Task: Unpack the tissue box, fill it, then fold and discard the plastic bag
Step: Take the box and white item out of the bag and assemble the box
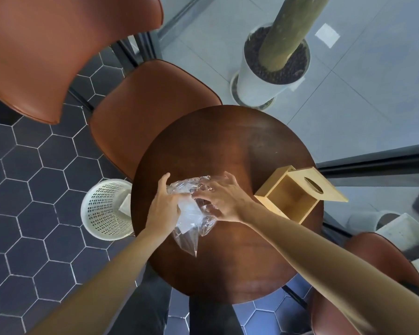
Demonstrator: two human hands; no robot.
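Observation:
A crumpled clear plastic bag (191,221) lies on the round dark wooden table (228,269), near its left side. My left hand (163,205) grips the bag's left edge. My right hand (224,200) presses on the bag's right part with fingers spread. A whitish sheet shows inside the bag. To the right stands the light wooden tissue box (288,197), open and empty, its slotted lid (317,184) resting tilted on the far rim.
A white perforated waste basket (104,209) stands on the hexagon-tiled floor just left of the table. Brown chairs (140,112) sit behind and to the lower right. A white planter (266,71) with a trunk stands beyond the table.

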